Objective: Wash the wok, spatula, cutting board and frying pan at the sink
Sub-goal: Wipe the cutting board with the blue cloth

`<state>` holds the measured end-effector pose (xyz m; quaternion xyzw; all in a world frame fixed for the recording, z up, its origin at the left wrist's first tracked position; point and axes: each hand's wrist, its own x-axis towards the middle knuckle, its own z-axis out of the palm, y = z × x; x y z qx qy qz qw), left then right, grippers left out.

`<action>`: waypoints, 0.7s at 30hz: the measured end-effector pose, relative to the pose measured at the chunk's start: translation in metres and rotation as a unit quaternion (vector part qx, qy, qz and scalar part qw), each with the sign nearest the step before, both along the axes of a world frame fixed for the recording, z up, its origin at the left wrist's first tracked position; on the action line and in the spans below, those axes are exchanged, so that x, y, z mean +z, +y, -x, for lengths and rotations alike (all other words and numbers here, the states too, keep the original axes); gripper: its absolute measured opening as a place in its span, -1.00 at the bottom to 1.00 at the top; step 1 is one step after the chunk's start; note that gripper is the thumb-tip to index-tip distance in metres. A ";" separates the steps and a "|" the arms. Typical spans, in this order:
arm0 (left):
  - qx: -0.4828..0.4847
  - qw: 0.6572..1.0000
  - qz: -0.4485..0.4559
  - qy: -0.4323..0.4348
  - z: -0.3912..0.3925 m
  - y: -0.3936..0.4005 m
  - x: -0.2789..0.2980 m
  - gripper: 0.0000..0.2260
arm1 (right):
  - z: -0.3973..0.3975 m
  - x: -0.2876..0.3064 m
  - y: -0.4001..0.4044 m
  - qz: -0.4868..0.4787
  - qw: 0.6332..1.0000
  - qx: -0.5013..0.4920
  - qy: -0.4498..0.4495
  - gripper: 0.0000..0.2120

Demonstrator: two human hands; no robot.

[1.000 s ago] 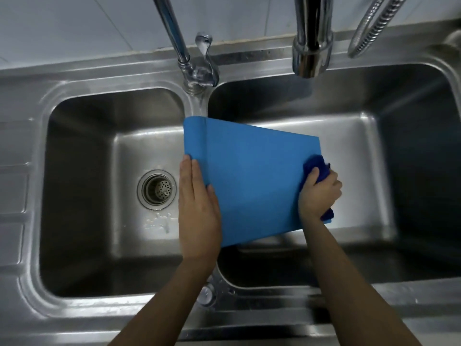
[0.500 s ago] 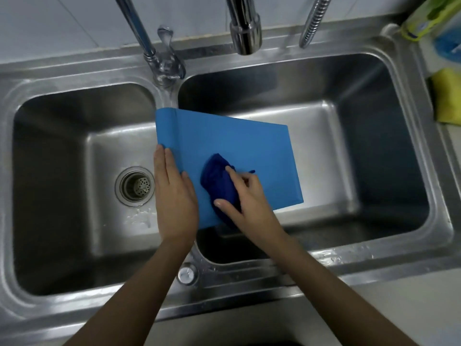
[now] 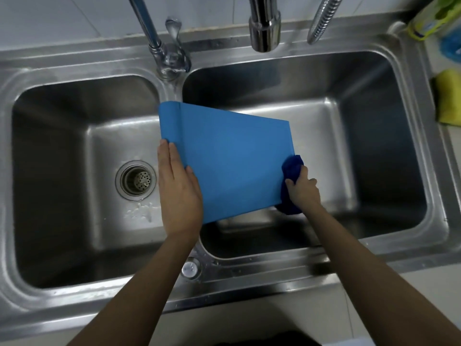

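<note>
sink: we see a stainless double-bowl sink (image 3: pixel 224 278), divider running front to back down the middle
left bowl: holds only a round drain strainer (image 3: pixel 136 180) and some water drops near it
right bowl: we see the blue cutting board (image 3: pixel 232 161) held tilted over it, left edge above the divider, right part out over the bowl
cutting board: flat blue sheet, raised lip along its left edge; we can't tell whether its lower edge touches the bowl
left hand (image 3: pixel 178 191): fingers straight and together, laid flat along the board's left edge, steadying it
right hand (image 3: pixel 303 189): fingers curled, gripping a dark blue cloth (image 3: pixel 291 168) pressed to the board's right edge
taps: slim faucet (image 3: pixel 159 46) at the divider's back, thicker spout (image 3: pixel 264 26) above the right bowl, ribbed hose (image 3: pixel 320 21) beside it
counter, right: yellow sponge (image 3: pixel 449 98) on the ledge, green-yellow bottle (image 3: pixel 429 21) at the far corner with something blue, blurred, just beside it
wall: pale tiles behind the sink
front rim: small round knob (image 3: pixel 190 268) at the divider's near end
</note>
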<state>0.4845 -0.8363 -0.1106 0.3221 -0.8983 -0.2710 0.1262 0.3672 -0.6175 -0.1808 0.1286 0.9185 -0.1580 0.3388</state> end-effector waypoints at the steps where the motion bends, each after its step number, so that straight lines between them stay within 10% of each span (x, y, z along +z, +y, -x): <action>1: 0.006 1.000 -0.004 -0.002 -0.001 0.001 0.002 -0.55 | -0.007 0.005 -0.007 0.005 1.000 -0.012 0.006 -0.49; 14: -0.021 0.998 -0.054 0.000 -0.004 -0.001 0.017 -0.54 | -0.072 0.088 -0.034 0.241 0.961 0.134 0.002 -0.57; 21: -0.044 0.997 -0.054 0.010 -0.004 -0.006 0.014 -0.53 | -0.005 0.150 0.089 0.156 0.960 0.007 0.234 -0.44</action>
